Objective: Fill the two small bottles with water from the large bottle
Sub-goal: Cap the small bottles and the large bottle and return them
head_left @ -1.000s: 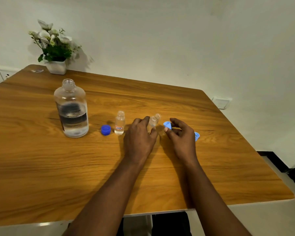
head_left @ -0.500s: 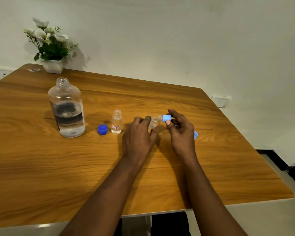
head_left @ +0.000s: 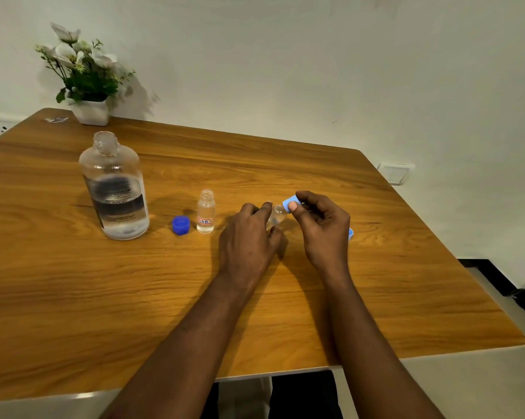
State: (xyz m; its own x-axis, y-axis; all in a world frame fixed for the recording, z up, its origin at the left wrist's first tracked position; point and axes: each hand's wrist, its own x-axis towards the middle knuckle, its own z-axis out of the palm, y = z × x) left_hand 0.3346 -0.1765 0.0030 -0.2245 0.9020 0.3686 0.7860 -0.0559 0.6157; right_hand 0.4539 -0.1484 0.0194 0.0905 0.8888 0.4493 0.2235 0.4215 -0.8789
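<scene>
The large clear bottle [head_left: 114,189] stands uncapped at the left of the table, with a little water at its bottom. Its dark blue cap [head_left: 180,225] lies to its right. One small bottle [head_left: 205,212] with a red-edged label stands upright and open, holding water. My left hand [head_left: 249,237] grips the second small bottle [head_left: 275,217], tilted to the right. My right hand [head_left: 321,225] pinches a light blue cap [head_left: 289,204] right at that bottle's mouth. Another light blue cap [head_left: 350,233] peeks out behind my right hand.
A white pot of artificial flowers [head_left: 85,83] stands at the back left corner of the wooden table [head_left: 73,297]. A small wrapper [head_left: 56,119] lies beside it. The wall runs close behind, and the table's right edge drops to the floor.
My right hand brought the light blue cap from just above the table up to the mouth of the tilted small bottle held in my left hand.
</scene>
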